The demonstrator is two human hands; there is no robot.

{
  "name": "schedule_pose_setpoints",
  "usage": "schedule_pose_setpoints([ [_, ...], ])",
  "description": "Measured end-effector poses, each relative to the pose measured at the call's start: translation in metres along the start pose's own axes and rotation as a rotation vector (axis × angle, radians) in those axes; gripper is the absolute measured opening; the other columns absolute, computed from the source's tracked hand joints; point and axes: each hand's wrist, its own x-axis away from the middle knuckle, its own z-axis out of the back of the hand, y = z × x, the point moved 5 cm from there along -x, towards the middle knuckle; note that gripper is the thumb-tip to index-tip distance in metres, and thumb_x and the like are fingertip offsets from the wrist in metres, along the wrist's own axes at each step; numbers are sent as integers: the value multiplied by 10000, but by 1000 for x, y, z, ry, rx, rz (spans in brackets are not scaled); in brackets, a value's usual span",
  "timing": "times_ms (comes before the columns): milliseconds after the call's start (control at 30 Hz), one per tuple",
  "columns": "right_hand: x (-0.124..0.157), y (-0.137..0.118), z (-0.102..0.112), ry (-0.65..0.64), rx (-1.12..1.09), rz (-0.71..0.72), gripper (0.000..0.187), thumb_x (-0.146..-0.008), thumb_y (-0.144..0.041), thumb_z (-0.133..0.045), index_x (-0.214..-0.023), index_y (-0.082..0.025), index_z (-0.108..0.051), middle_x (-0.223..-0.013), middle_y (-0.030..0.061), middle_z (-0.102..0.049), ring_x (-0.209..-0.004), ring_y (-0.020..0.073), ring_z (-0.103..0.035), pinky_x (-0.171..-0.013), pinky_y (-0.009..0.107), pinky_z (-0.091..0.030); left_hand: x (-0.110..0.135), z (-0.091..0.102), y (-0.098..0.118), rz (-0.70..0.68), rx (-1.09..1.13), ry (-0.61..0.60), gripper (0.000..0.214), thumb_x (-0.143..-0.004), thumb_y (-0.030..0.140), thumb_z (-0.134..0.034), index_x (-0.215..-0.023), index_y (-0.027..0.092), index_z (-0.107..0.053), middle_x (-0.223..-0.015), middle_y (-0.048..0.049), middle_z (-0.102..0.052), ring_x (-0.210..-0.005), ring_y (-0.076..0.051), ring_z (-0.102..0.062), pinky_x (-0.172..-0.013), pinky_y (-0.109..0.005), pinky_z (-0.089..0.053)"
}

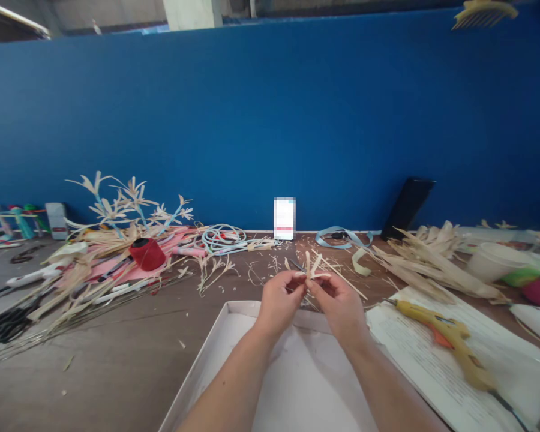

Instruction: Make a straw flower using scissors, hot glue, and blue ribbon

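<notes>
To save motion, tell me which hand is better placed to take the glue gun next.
Probably the right hand: the glue gun lies to its right, farther from the left hand. Both hold pale strips.

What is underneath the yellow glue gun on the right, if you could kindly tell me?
The glue gun lies on white paper with printed lines. The print directly beneath the gun is covered, and whatever the paper itself hides cannot be seen.

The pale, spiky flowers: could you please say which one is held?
The cream flower between the left hand and right hand; those farther left stand on blue stems or lie on the brown table.
</notes>
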Motion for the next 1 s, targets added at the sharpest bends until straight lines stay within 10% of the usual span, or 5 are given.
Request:
schedule_pose_setpoints([
  [233, 3, -3, 3, 1, 116, -11, 389, -719, -480, -580, -952, -174, -637, -756, 51, -649, -639, 175, -552, -579, 280, -425, 0, -4, -7, 71, 224, 28, 249, -683, 213, -621, -894, 187, -492, -708, -3, -649, -634, -117, -591, -587, -212, -452],
  [1000, 3, -12, 2, -47, 202, 158, 310, -780, -444, -530, -868, -197, -695, -792, 50, -615, -709, 173, -549, -615, 262, -417, 6, 0, 5, -33, -56, 65, 325, -739, 225, -565, -1041, 198, -449, -742, -4, -659, -637, -119, -581, -607, -223, -430],
])
